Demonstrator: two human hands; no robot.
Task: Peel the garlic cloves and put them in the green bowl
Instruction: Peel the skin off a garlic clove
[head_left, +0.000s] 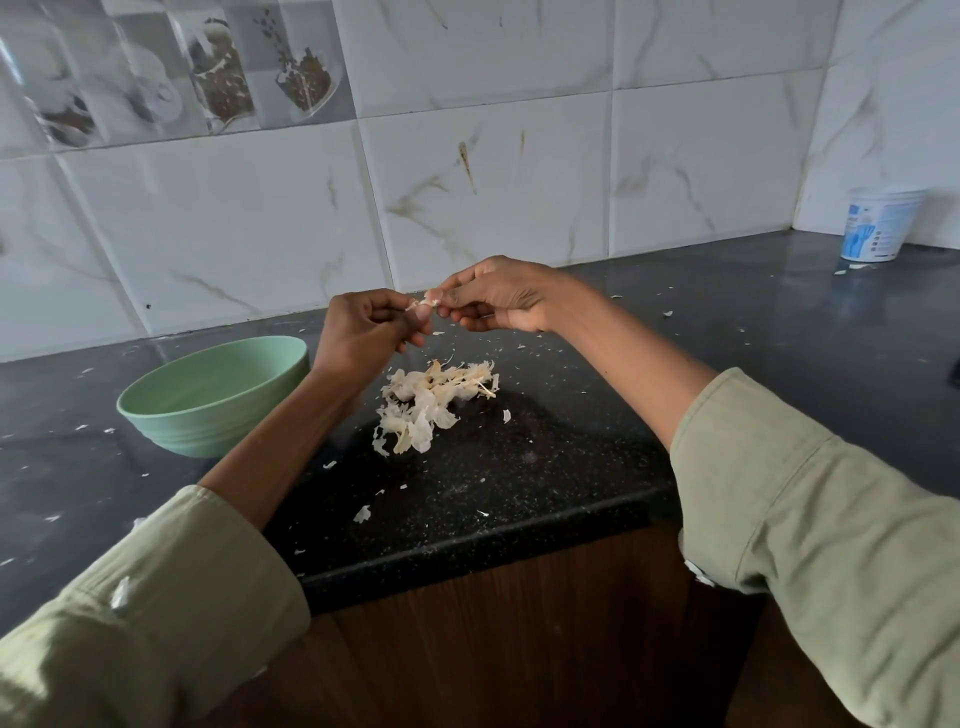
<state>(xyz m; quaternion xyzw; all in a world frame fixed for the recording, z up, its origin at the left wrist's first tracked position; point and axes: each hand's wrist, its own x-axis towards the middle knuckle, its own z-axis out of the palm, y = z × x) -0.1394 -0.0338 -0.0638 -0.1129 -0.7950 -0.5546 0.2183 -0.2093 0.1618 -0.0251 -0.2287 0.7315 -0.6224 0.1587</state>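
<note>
A small pale garlic clove (427, 303) is pinched between the fingertips of both hands, held above the dark counter. My left hand (366, 332) grips its left end and my right hand (501, 299) grips its right end. Below the hands lies a heap of white and yellowish garlic skins (434, 402). The green bowl (215, 392) stands on the counter to the left of my left hand; its inside is mostly hidden from this angle.
The black speckled counter (467, 488) has small skin flakes scattered over it, and its front edge runs above a brown wooden cabinet. A white and blue tub (878, 224) stands far right by the tiled wall.
</note>
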